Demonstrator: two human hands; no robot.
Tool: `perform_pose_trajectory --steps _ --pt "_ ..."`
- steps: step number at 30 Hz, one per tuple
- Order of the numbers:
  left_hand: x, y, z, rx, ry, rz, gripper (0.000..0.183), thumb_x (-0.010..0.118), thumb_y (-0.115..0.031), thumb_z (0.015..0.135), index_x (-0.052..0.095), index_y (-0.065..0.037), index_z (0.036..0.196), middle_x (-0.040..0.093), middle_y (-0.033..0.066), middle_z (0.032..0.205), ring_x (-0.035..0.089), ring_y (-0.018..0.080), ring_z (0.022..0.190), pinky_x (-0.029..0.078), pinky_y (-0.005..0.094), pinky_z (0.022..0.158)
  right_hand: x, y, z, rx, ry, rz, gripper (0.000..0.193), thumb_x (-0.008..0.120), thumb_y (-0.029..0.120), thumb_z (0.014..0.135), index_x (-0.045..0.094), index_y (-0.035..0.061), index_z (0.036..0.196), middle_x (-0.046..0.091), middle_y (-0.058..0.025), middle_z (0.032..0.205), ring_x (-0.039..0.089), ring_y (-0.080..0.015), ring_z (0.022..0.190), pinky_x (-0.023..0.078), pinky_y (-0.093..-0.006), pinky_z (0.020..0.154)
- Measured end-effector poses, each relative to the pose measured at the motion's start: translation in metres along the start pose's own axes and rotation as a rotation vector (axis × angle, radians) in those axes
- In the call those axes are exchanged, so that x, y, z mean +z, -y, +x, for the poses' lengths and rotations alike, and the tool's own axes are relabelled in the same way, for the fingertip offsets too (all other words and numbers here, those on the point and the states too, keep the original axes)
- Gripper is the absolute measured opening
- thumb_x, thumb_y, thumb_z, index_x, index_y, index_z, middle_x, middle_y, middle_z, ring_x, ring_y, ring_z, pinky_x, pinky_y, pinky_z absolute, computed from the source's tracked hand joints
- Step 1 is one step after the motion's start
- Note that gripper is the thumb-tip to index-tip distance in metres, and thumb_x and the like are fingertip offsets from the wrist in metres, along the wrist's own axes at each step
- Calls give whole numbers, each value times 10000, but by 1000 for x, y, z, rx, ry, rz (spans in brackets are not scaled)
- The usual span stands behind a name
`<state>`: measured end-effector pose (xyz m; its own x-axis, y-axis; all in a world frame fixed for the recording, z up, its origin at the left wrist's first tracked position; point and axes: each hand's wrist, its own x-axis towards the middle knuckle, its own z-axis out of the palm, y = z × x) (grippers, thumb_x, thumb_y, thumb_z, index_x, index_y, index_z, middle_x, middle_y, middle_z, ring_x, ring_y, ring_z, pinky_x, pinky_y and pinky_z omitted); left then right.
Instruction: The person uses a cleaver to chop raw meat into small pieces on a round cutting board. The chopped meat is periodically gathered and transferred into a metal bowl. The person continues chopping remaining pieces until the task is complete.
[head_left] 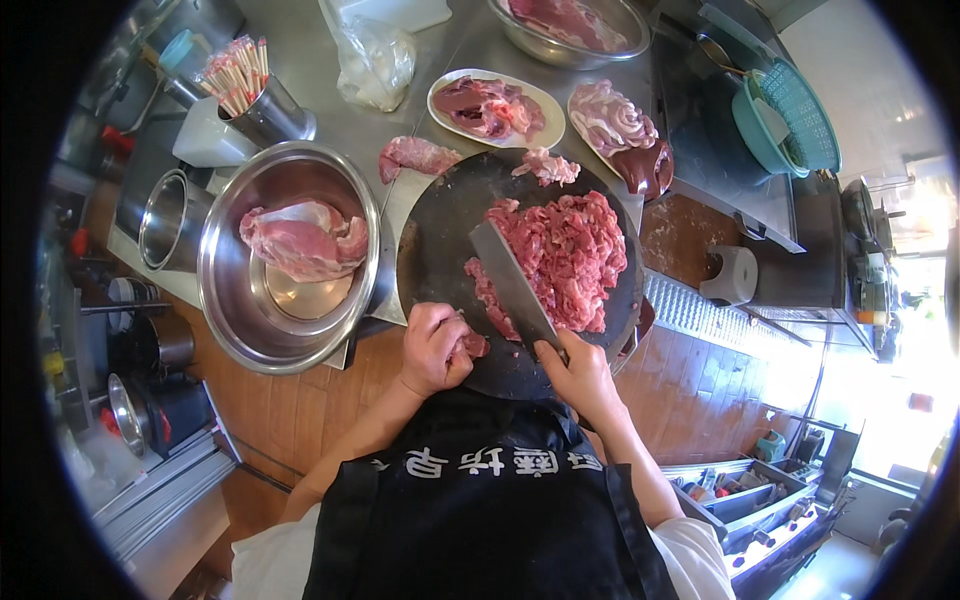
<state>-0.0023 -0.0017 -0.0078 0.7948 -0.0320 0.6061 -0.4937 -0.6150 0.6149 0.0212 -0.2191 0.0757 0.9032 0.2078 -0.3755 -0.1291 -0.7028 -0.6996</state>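
Note:
My left hand (435, 347) is closed over a small piece of raw meat (468, 346) at the near left of a round black chopping board (432, 240). In my right hand (577, 372) is a cleaver (515, 285), gripped by its handle. Its broad blade points away and to the left, against the near-left side of a large heap of sliced red meat (570, 255). A paler, fatty scrap (547, 167) lies at the board's far edge, and a longer raw piece (418, 156) lies just beyond the board on the left.
Left of the board stands a steel bowl (212, 300) with a big meat chunk (305, 240). Beyond are a white plate of meat (552, 118), pale offal with dark liver (610, 120), another steel bowl (515, 35), a plastic bag (375, 65) and a skewer canister (285, 118). A turquoise basket (810, 115) sits far right.

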Motion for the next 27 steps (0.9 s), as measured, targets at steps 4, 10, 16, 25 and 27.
perform_pose_trajectory --steps 4,10,16,25,27 --pt "-4 -1 1 -21 76 24 198 624 -133 673 581 -54 849 533 125 896 528 317 817 446 397 719 -5 5 -5 52 -28 91 251 596 262 894 568 14 879 603 -264 709 595 -467 728 479 -493 639" --pt "-26 -23 9 -174 229 147 332 733 -142 659 587 -65 947 533 118 984 528 317 888 442 394 762 8 -1 -7 -131 2 -58 259 596 265 896 567 8 888 613 -254 720 603 -457 720 485 -503 637" --pt "-31 -16 10 -374 178 -177 359 710 -24 634 575 -39 966 542 126 990 551 307 894 460 382 780 25 -13 -2 -95 -40 -108 257 608 250 888 577 -4 911 621 -256 740 606 -463 752 486 -507 671" --pt "-46 -31 26 -1132 243 -1218 252 454 -215 987 560 13 1006 629 181 1010 662 256 784 567 343 653 26 -16 1 -89 -21 -87 255 602 240 887 569 -7 946 630 -263 789 609 -462 772 482 -514 680" --pt "-40 -30 25 -1161 269 -1254 263 453 -230 986 560 10 991 630 179 1005 658 258 801 563 340 650 25 -14 1 -81 -17 -76 255 599 238 888 567 -7 950 629 -268 798 607 -463 779 480 -516 678"
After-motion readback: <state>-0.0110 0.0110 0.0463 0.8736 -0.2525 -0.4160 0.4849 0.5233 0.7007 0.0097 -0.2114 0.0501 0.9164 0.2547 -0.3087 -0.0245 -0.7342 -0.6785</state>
